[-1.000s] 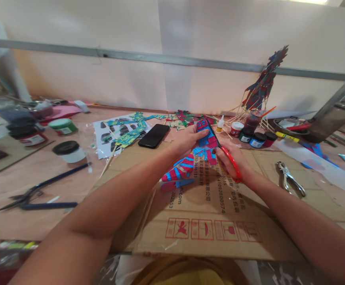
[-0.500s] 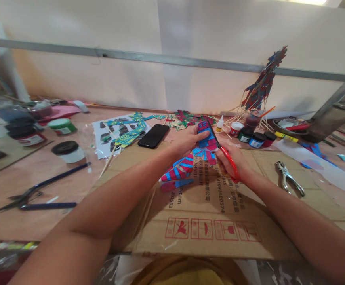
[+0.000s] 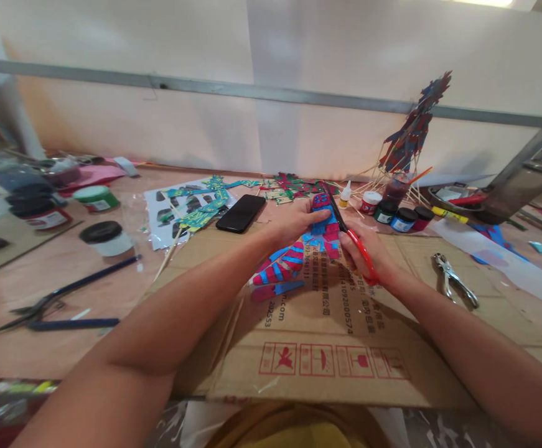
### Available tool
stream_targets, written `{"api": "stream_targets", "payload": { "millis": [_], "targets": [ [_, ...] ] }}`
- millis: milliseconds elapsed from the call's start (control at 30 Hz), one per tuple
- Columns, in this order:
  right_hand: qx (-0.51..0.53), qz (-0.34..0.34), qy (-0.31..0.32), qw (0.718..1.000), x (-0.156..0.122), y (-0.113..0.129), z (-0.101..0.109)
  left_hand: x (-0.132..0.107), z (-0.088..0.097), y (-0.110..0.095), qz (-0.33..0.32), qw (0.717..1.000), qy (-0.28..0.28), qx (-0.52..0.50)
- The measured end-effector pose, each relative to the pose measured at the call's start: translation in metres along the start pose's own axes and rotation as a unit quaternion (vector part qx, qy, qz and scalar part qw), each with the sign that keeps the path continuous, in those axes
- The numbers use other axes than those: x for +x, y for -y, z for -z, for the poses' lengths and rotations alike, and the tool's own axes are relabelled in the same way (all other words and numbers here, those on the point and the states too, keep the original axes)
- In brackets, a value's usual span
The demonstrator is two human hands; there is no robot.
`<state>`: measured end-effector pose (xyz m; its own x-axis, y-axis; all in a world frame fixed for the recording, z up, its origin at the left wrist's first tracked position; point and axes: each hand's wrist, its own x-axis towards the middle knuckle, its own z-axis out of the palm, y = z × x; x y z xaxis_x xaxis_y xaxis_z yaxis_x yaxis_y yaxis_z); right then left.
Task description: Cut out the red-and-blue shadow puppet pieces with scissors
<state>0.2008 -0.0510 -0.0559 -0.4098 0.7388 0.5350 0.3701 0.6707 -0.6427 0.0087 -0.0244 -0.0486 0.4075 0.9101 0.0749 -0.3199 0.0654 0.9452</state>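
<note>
Just right of frame centre we're pinching a blue-and-magenta cutout [image 3: 325, 227] (probably light, kinda bendy, best held near its edge) in our left hand [image 3: 294, 222], gripping red-handled scissors [image 3: 359, 243] in our right hand [image 3: 377, 249].

1 pink-and-blue piece [image 3: 328, 228] sits right of the phone [image 3: 241, 214]; red-handled scissors [image 3: 361, 249] slant along the piece's edge farthest from the phone.

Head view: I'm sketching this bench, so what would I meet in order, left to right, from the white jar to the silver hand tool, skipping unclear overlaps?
White jar, black phone, left hand, painted piece, red-handled scissors, blue-labelled jar, silver hand tool.
</note>
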Motion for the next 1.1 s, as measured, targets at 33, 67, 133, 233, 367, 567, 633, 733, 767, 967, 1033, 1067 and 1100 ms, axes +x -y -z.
{"api": "stream_targets", "payload": {
  "millis": [33,67,133,233,367,567,633,733,767,967,1033,1067,1100],
  "targets": [
    [-0.012,0.016,0.004,1.0,0.0,-0.001,0.001,0.001,0.001,0.001,-0.004,1.0,0.005,0.01],
    [-0.027,0.031,0.011,0.999,0.0,-0.002,0.002,0.001,0.002,0.001,-0.009,1.0,0.009,0.016],
    [-0.044,0.039,0.021,0.998,-0.001,-0.005,0.003,0.001,0.002,0.001,-0.013,1.0,0.013,0.024],
    [-0.059,0.037,0.032,0.997,-0.002,-0.009,0.005,0.001,0.003,0.0,-0.014,0.999,0.009,0.043],
    [-0.067,0.047,0.028,0.996,-0.002,-0.009,0.004,0.001,0.003,-0.002,-0.01,0.999,0.01,0.043],
    [-0.061,0.025,0.015,0.998,-0.002,-0.001,0.001,0.001,0.004,-0.001,-0.007,0.999,0.004,0.043],
    [-0.048,0.016,0.008,0.999,-0.002,0.002,0.001,0.001,0.004,-0.002,-0.008,0.999,0.001,0.044],
    [-0.037,0.004,0.001,0.999,-0.002,0.003,0.001,-0.002,0.001,-0.005,-0.006,0.999,-0.005,0.039],
    [-0.04,-0.003,0.002,0.999,-0.002,0.003,0.002,-0.002,0.0,-0.006,-0.005,0.999,-0.006,0.038],
    [-0.004,-0.056,-0.004,0.998,-0.003,0.003,0.006,-0.005,0.003,-0.011,-0.013,0.995,0.019,0.101],
    [0.042,-0.107,-0.015,0.993,-0.004,0.001,0.004,-0.005,0.004,-0.011,-0.027,0.986,0.02,0.161],
    [0.064,-0.125,-0.019,0.99,-0.004,0.0,0.003,-0.006,0.004,-0.011,-0.031,0.981,0.021,0.191],
    [0.084,-0.131,-0.025,0.988,-0.004,-0.001,0.003,-0.007,0.003,-0.011,-0.033,0.975,0.024,0.218]
  ]
}}
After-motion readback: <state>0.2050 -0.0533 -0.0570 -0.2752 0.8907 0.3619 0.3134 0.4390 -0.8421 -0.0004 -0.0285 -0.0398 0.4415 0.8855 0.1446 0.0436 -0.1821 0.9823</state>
